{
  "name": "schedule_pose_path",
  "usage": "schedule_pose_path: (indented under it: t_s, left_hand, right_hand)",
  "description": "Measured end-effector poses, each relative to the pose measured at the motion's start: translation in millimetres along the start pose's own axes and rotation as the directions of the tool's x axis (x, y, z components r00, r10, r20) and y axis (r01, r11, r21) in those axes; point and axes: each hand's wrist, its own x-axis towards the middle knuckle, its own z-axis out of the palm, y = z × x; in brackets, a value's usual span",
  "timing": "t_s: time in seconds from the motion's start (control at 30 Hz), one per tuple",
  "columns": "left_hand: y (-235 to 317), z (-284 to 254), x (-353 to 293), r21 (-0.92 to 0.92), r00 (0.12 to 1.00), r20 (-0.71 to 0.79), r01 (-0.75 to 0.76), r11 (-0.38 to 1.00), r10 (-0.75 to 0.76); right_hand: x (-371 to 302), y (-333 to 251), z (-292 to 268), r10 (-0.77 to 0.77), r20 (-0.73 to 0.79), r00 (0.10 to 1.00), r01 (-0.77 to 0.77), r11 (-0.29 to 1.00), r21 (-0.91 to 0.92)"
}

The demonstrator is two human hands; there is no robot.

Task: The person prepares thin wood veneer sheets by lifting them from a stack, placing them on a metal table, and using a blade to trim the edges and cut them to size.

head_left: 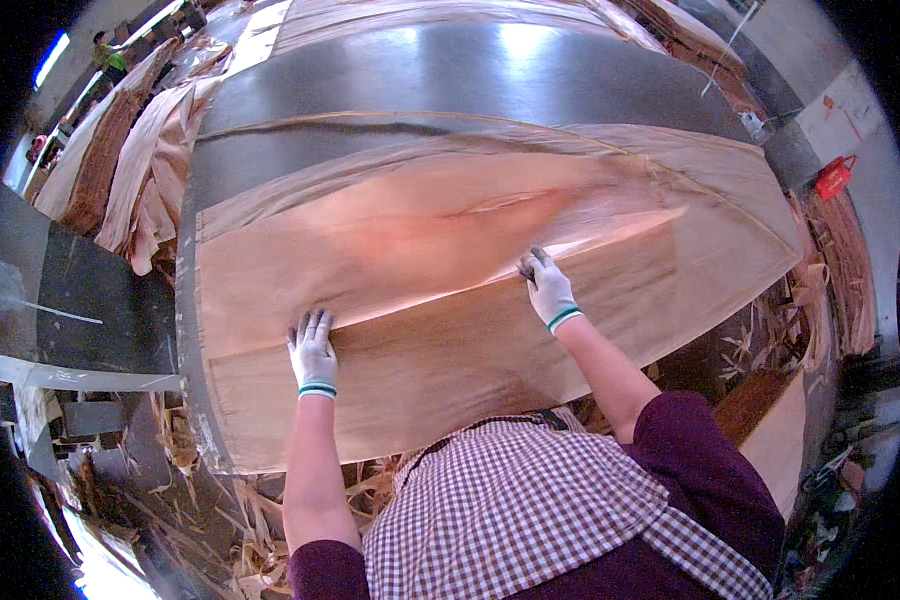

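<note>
Broad, thin wood veneer sheets lie across the table in front of me. The far sheet (pixel 370 245) is pinkish and bulges upward, with a reddish streak and a raised near edge. That edge runs slantwise over the browner near sheet (pixel 450 370). My left hand (pixel 313 352), in a white glove with greyed fingertips, rests at the left of this edge with its fingers stretched out. Farther right, my right hand (pixel 548 288), gloved alike, has curled fingers pinching the far sheet's edge. Between the hands the edge stands slightly off the near sheet.
Beyond the sheets is the dark, shiny tabletop (pixel 440 75), with a thin curved strip (pixel 370 113) near them. Stacked veneer (pixel 145 165) hangs at the far left; another stack (pixel 840 265) stands right, below a red object (pixel 835 177). Veneer scraps (pixel 260 530) litter the floor. A person (pixel 110 58) is far left.
</note>
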Motion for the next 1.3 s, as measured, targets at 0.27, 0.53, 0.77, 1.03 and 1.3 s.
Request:
schedule_pose_path:
  t_s: [0.27,0.53,0.77,1.03,1.3]
  left_hand:
    - [-4.9,-24.7,5.4,0.008,1.0,-0.02,0.011,1.0,-0.011]
    - [15.5,-18.9,-31.4,-0.027,0.99,-0.105,0.097,0.995,-0.099]
    - [6.6,-12.1,-46.6,-0.073,0.977,-0.148,0.143,0.987,-0.153]
    - [-4.1,-23.9,-45.8,-0.083,0.984,-0.131,0.113,0.99,-0.123]
    - [-5.7,-29.4,-49.2,-0.124,0.988,-0.081,0.123,0.985,-0.133]
  right_hand:
    - [7.5,-19.9,-11.8,0.092,0.096,0.991,-0.081,0.99,-0.117]
    - [-15.0,0.2,-17.1,0.11,0.135,0.985,-0.082,0.977,-0.197]
    - [-26.1,-10.5,-18.5,0.156,0.213,0.965,-0.114,0.974,-0.194]
    - [-37.9,-27.6,-25.5,0.154,0.226,0.962,-0.111,0.975,-0.191]
    - [-31.6,-45.8,-45.9,0.161,0.322,0.933,-0.108,0.978,-0.177]
